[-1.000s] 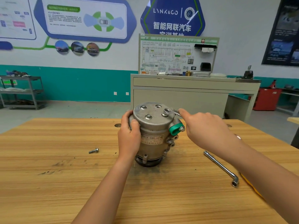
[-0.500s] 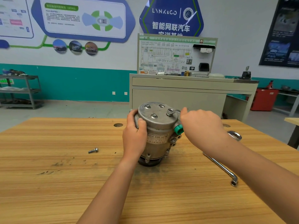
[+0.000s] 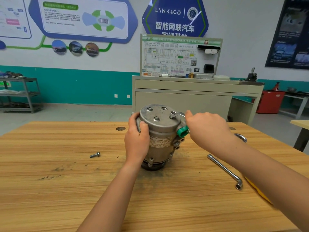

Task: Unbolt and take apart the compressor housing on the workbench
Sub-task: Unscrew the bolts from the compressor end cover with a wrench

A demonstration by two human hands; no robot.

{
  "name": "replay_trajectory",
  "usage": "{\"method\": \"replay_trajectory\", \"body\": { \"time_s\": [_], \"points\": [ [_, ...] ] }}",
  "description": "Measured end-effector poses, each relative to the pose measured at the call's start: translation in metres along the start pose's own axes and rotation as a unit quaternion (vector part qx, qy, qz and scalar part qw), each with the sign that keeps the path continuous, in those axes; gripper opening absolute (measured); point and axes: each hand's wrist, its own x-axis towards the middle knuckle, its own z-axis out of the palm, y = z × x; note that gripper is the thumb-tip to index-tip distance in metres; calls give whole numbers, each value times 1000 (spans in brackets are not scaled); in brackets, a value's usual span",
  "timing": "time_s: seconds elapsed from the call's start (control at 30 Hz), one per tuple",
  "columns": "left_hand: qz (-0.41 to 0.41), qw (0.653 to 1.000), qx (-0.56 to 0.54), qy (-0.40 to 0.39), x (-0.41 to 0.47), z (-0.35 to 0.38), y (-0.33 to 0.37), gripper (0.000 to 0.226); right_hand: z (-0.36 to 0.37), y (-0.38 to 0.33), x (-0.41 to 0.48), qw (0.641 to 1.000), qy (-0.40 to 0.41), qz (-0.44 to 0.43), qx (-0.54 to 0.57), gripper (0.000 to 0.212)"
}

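Grey compressor housing (image 3: 163, 129) standing on end mid-workbench (image 3: 66, 181), label facing near; bolt heads (image 3: 156, 118) on top, spanner (image 3: 177, 114) over the right one; loose bolt (image 3: 95, 155) lying left.

Body in view is two arms only, cut off by the bottom and right edges.
Left hand (image 3: 136, 141) and left forearm (image 3: 108, 198): bare, uncovered from fingertips to the frame edge.
Right hand (image 3: 205, 126) and right forearm (image 3: 267, 168): also bare, all the way to where the frame cuts it off.
Both wrists are bare too.
Left thumbnail (image 3: 142, 122) looks short, too small to say more.
A thin yellow strip (image 3: 251, 185) runs along the underside of the right forearm; can't tell whether it's clothing or something lying on the bench.
Rest of the person is out of frame.
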Motion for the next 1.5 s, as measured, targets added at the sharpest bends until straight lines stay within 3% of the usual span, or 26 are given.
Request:
{"method": "replay_trajectory", "body": {
  "time_s": [0.17,0.3,0.47,0.67,0.83,1.0,1.2,1.33,1.5],
  "points": [
    [0,1000,5,10,-1,0,0,54,-6,11,8,999,0,-32,-4,21],
    [-4,1000,0,16,0,-1,-1,55,-1,24,13,998,-13,-57,-10,39],
    [-8,1000,14,23,-3,1,3,55,8,0,1,1000,7,-15,7,52],
    [-1,998,40,40,-12,10,10,55,-2,0,4,999,-53,0,-3,32],
    [-9,998,43,54,-19,17,14,55,-7,3,3,988,-129,31,75,25],
    [-9,997,47,66,-20,16,13,55,-8,-8,5,996,-87,2,-10,59],
    [-7,998,32,60,-21,13,11,52,-18,12,21,992,-119,-35,17,33],
    [-11,998,23,53,-18,10,8,59,-14,26,26,990,-135,-30,38,42],
    [-10,998,22,61,-17,8,5,59,-8,9,16,997,-54,-35,-30,44]
  ]
}}
